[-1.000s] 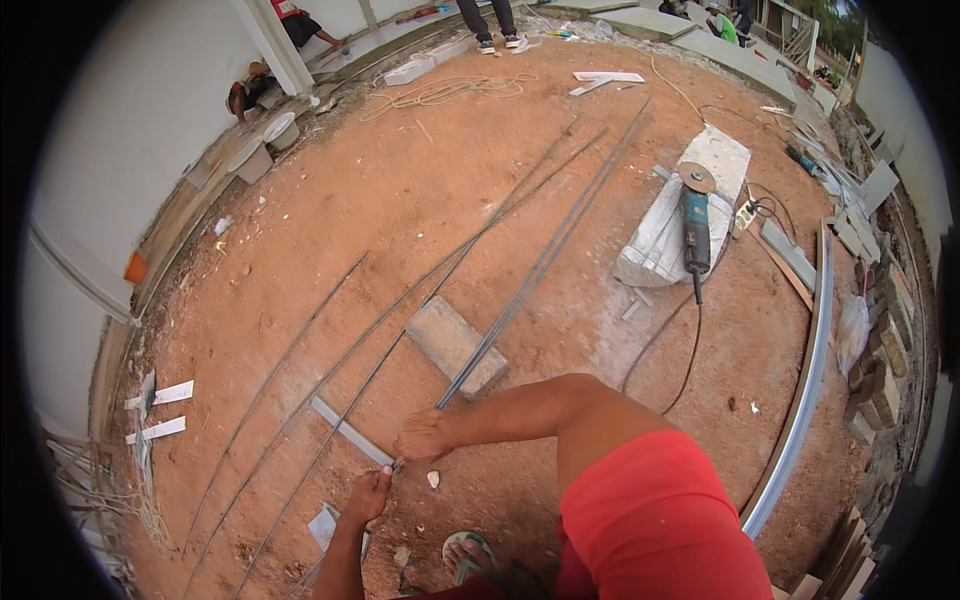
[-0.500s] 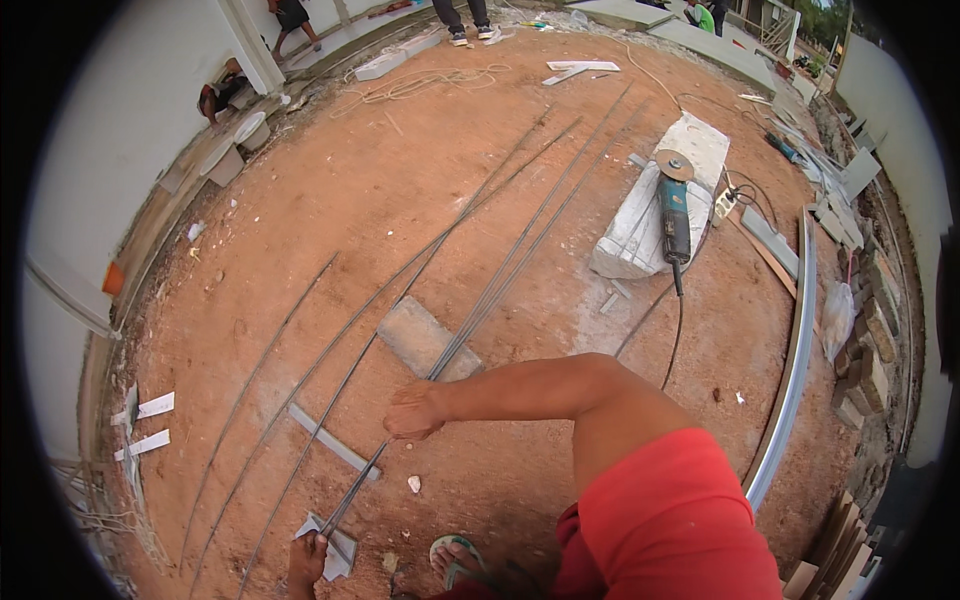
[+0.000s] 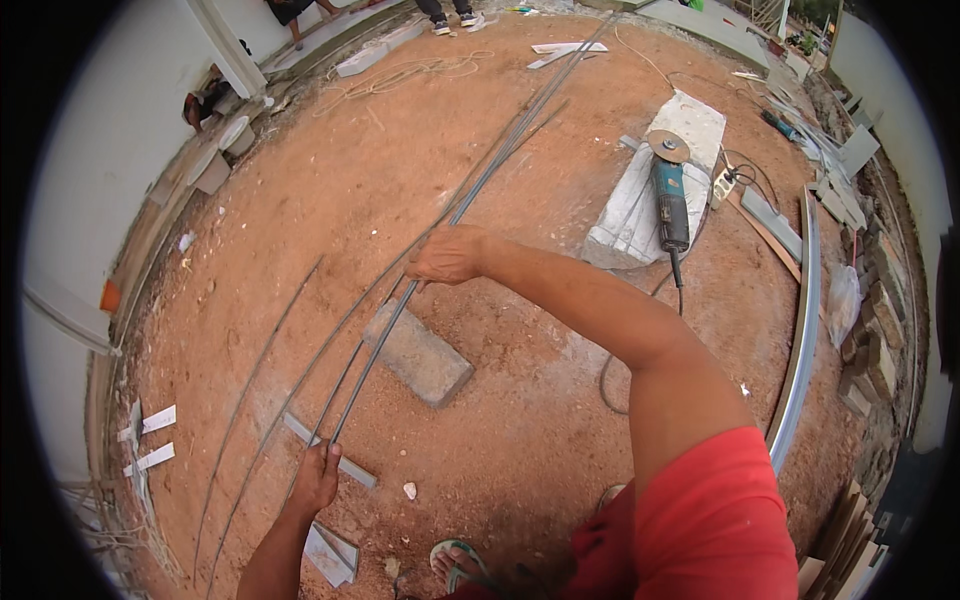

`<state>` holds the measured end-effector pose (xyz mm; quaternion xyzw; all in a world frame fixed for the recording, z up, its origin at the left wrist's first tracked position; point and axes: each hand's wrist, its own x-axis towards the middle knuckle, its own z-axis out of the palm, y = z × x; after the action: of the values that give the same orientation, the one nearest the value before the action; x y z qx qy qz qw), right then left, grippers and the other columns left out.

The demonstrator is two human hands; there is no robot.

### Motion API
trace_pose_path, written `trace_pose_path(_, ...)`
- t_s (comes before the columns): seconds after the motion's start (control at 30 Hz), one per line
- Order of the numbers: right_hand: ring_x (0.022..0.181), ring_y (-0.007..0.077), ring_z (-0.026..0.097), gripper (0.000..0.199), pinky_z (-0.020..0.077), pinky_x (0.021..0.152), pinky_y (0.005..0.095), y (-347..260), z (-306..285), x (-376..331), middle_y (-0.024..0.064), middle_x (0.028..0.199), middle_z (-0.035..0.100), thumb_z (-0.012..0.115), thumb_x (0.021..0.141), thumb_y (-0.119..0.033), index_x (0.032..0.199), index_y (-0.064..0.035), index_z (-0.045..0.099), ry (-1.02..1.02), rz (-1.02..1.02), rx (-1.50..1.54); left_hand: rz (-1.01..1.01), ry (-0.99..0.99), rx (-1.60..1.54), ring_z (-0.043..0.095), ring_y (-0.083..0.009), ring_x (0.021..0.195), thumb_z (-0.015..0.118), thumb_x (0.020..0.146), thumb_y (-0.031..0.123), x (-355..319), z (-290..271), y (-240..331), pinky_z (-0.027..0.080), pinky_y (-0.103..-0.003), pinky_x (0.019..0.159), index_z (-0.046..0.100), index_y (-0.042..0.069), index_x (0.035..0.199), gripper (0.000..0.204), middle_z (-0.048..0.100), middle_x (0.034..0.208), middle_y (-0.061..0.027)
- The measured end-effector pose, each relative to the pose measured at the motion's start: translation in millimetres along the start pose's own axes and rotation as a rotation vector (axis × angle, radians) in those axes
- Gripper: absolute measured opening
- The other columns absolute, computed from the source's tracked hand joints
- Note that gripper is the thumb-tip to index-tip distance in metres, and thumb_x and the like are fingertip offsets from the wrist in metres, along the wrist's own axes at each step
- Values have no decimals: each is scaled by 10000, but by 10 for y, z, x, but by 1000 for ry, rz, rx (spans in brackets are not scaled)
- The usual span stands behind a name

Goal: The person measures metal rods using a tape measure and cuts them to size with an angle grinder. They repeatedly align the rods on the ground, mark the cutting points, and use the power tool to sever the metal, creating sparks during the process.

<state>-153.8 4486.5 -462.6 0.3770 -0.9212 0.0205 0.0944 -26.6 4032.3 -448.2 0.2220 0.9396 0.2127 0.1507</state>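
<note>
Thin steel bars [image 3: 372, 362] run between my two hands in a bundle, lifted off the ground. My left hand [image 3: 318, 473] is closed round their near end, low in the picture. Farther along, my right hand [image 3: 447, 254] grips the same bundle, its arm stretched across from the right. Beyond that hand the bars stretch up to the far edge of the yard. Beneath them lies a grey concrete block [image 3: 425, 358] on the dirt. Two more long bars, one of them a curved steel bar [image 3: 262, 350], lie on the ground to the left.
An angle grinder [image 3: 671, 200] rests on a pale slab [image 3: 690, 125] at right, its cord trailing. A long metal channel [image 3: 800, 330] lies farther right. Flat strips [image 3: 357, 472] and tile pieces [image 3: 331, 556] lie near my feet. Other people [image 3: 445, 15] are at the far side.
Both hands have moved forward, away from me, with the steel bars. The bundle is raised and shifted left off the concrete block, and its far end now reaches farther.
</note>
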Motion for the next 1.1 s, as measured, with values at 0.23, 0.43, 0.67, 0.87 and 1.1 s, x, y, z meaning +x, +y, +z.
trace_pose_path(0.23,1203,242,642,206,462,1080,502,1230,202,-696,52,1190,707,532,1034,-171,1195,-115,648,2,432,-449,81,79,84,620,-496,734,512,1084,312,1512,333,1027,466,-536,686,582,-85,808,488,579,735,-328)
trace_pose_path(0.43,1213,226,633,190,543,972,441,1488,445,-1093,45,1201,701,546,1017,-163,1163,-133,664,-92,656,-472,-7,-44,131,691,-479,822,491,1096,353,2004,713,1534,531,-540,772,646,-88,849,529,669,807,-315)
trace_pose_path(0.67,1206,236,634,185,571,956,372,1702,633,-1446,60,1194,698,568,998,-125,1167,-126,646,-63,593,-442,-42,-140,86,679,-407,739,478,1108,345,2174,931,1660,523,-524,731,620,-81,873,507,636,740,-269)
trace_pose_path(0.87,1194,249,635,193,582,955,374,1901,731,-1605,78,1195,694,564,1001,-118,1184,-97,621,-82,627,-387,170,-96,134,644,-410,850,455,1111,324,2468,864,1767,493,-527,819,608,-60,928,452,623,857,-261)
trace_pose_path(1.1,1191,257,638,186,594,927,384,1945,904,-1586,89,1195,696,565,1017,-138,1188,-91,621,-114,609,-422,122,-378,-56,634,-299,904,341,1141,388,3038,1065,1882,511,-477,862,631,-31,1175,511,631,945,-167)
